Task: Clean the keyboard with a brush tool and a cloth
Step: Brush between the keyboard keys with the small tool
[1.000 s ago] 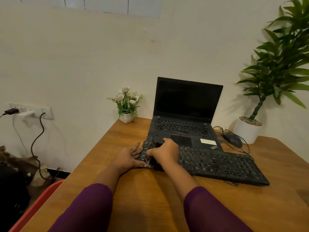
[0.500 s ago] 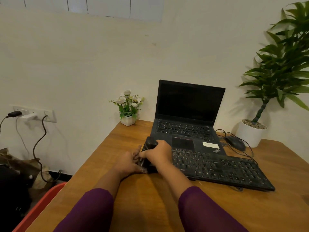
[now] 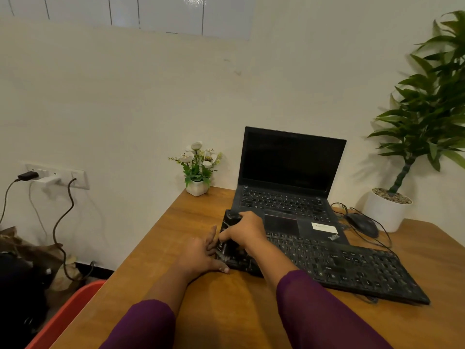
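Brown wooden table [image 3: 221, 313]: open along its near and left edges. Flat black keyboard [image 3: 352, 268], open black laptop [image 3: 289, 167], black corded mouse [image 3: 362, 224] and large white plant pot [image 3: 385, 212] block its right and far edges.

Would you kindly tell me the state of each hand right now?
Left hand: open, straight fingers touching the left end of the keyboard.
Right hand: closed on the black brush tool.
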